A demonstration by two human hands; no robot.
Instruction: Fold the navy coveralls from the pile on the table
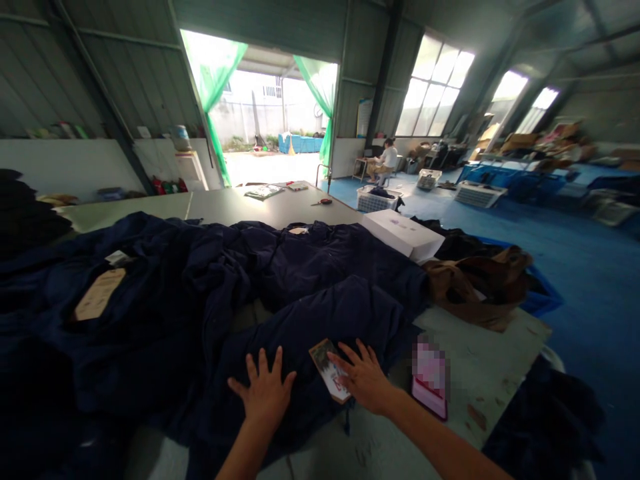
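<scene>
- Left hand [266,390], grip wide, lies on navy garment [315,315], apparently keeping it flat.
- Right hand [369,381], grip also wide, touches printed tag [321,358], seemingly steadying it.

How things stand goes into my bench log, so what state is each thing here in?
Navy garment: rumpled
Printed card: lying on navy garment, partly covered
Left hand: fingers spread, on navy garment
Right hand: fingers spread, on the card
Pink item: flat on the table, pixelated
White box: closed
Scissors: lying down; blades too small to judge
Brown garment: crumpled
Green curtains: drawn apart
White basket: holding dark cloth
Person: seated
</scene>
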